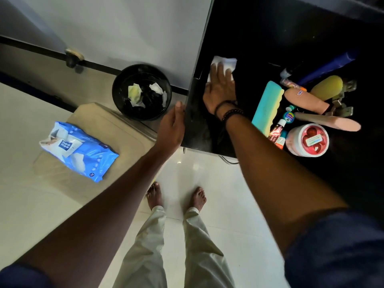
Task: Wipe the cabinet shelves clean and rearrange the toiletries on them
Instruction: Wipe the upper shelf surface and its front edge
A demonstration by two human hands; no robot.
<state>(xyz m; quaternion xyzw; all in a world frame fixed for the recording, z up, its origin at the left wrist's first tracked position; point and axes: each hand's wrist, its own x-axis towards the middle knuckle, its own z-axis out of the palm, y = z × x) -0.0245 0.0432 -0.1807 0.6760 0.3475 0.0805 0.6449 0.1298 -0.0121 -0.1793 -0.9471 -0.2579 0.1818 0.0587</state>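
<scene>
Over on the left, a blue pack of wipes (76, 148) lay on a beige stool (124, 132), which stood on the pale tiled floor (218, 173). Just past it, against the wall, sat a round black bin (124, 75) with crumpled used wipes (135, 94) inside.

Next came the left hand (172, 125): it was open, fingers fairly straight, resting against the outer edge of the dark cabinet (192, 121) and gripping nothing. Below it, two bare feet (198, 197) stood on the tiles under light trousers.

And there was the action: the right hand (220, 88), with beaded bands at the wrist, reached into the cabinet and pressed flat, fingers straight and spread, on a white wipe (226, 62). The wipe lay on the left part of the black shelf (247, 96), toward the back, and poked out beyond the fingertips.

To the right of that hand the toiletries crowded the same shelf. A teal case (267, 107) lay nearest the forearm, with small tubes (278, 134) tucked at its near end. Then came a pink jar with a red lid (307, 140) at the front. Behind the jar lay two peach tubes (305, 99), one beyond the other, and a yellow bottle (327, 85) further back. A long dark-blue tube (328, 67) slanted toward the back right.
</scene>
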